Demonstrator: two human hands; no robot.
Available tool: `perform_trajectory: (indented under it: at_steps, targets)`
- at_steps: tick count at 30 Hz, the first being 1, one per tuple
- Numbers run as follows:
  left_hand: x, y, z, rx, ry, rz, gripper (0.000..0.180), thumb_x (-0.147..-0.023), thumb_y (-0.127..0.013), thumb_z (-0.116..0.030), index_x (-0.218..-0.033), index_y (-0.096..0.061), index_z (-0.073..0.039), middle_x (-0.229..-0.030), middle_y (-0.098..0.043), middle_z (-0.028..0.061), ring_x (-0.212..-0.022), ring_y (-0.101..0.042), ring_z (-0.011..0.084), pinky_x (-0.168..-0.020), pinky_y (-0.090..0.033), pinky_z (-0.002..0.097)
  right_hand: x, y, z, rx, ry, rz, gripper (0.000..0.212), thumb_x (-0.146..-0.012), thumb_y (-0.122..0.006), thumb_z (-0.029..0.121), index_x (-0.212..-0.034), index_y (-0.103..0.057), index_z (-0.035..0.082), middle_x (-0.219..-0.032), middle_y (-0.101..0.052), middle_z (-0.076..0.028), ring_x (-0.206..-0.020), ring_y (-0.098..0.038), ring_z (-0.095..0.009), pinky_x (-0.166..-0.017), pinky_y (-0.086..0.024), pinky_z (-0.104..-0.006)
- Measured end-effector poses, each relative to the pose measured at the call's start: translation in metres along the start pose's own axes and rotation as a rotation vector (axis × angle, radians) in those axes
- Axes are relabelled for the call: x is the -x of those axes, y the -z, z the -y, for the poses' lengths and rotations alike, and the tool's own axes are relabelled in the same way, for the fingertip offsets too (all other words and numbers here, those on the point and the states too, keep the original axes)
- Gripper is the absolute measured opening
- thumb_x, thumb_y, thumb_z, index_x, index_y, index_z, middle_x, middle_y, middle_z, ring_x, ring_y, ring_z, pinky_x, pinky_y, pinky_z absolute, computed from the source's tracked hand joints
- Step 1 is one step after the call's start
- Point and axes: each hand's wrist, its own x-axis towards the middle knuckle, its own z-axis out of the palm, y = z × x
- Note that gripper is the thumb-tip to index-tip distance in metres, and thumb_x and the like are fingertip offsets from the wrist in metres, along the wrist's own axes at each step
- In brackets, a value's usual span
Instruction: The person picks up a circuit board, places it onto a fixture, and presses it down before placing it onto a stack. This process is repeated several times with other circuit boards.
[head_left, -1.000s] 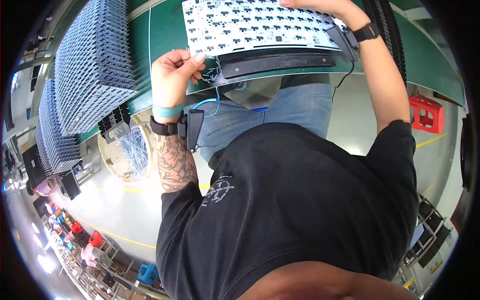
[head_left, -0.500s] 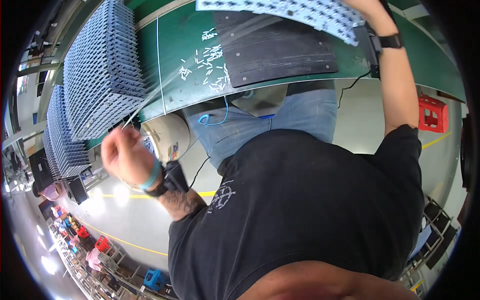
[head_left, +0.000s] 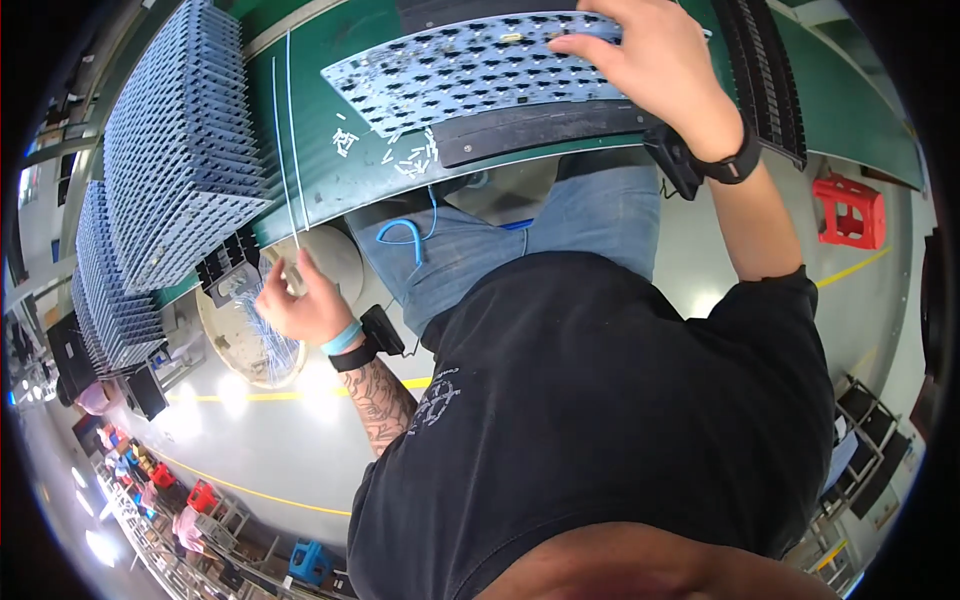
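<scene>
**Plate held flat, left hand down at the wire bin**

The perforated plate, a pale grey sheet full of small cut-outs, lies on a dark mat at the near edge of the green table. The right hand rests on the plate's right end, fingers spread and pressing it flat rather than gripping it. Small white clips lie scattered on the table just beside the plate's near-left corner.

The left hand is well apart from the plate, below the table edge, over a round bin that holds a bundle of thin blue-white wires. Its fingers are closed on something small and pale at the fingertips; what it is cannot be told for sure. Two long thin rods lie across the table above that hand. Stacks of grey trays stand on the table's left side.

The step in hand looks like fetching a piece from the bin while the plate is steadied. The next move would call for lifting the left hand back over the table edge, clear of the rods, and lining the piece up with one of the plate's cut-outs while the right hand keeps the plate from sliding.
</scene>
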Motion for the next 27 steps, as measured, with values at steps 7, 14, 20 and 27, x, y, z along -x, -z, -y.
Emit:
perform_trajectory:
  at_steps: [7,14,20,27]
  targets:
    - [-0.041,-0.015,-0.086,0.772,-0.036,0.156,0.066,-0.079,-0.09,-0.014,-0.135,-0.058,0.0,-0.127,-0.064,0.0156,-0.115,-0.063,0.0242,-0.092,-0.053,0.0362,0.008,-0.006,0.005,0.011,0.061,-0.047,0.031,-0.076,-0.084,0.027,-0.084,-0.064,0.004,-0.078,-0.065,-0.015,-0.08,-0.065,-0.038,-0.072,-0.051,-0.0457]
    - [-0.048,-0.073,-0.126,0.943,-0.034,0.374,0.073,-0.073,-0.095,-0.012,-0.131,-0.053,0.002,-0.114,-0.067,0.0121,-0.101,-0.064,0.0178,-0.087,-0.053,0.0318,0.009,-0.016,0.001,-0.091,0.162,-0.143,0.029,-0.077,-0.083,0.025,-0.084,-0.063,0.005,-0.078,-0.064,-0.014,-0.08,-0.065,-0.037,-0.072,-0.051,-0.0452]
    - [-0.051,-0.067,-0.126,0.676,-0.06,0.406,0.055,-0.073,-0.096,-0.011,-0.111,-0.058,0.0,-0.096,-0.069,0.0044,-0.083,-0.062,0.0097,-0.075,-0.053,0.0248,-0.003,0.008,-0.011,0.134,0.366,0.073,0.031,-0.075,-0.08,0.016,-0.093,-0.058,0.004,-0.082,-0.063,-0.016,-0.081,-0.065,-0.038,-0.072,-0.051,-0.0462]
    - [-0.05,-0.074,-0.125,1.015,-0.044,0.394,0.046,-0.074,-0.095,-0.01,-0.102,-0.059,-0.002,-0.092,-0.069,0.0026,-0.08,-0.062,0.0074,-0.072,-0.052,0.0227,0.0,0.005,-0.012,0.059,0.223,0.229,0.034,-0.072,-0.078,0.011,-0.094,-0.052,0.004,-0.085,-0.062,-0.018,-0.086,-0.064,-0.042,-0.072,-0.051,-0.0492]
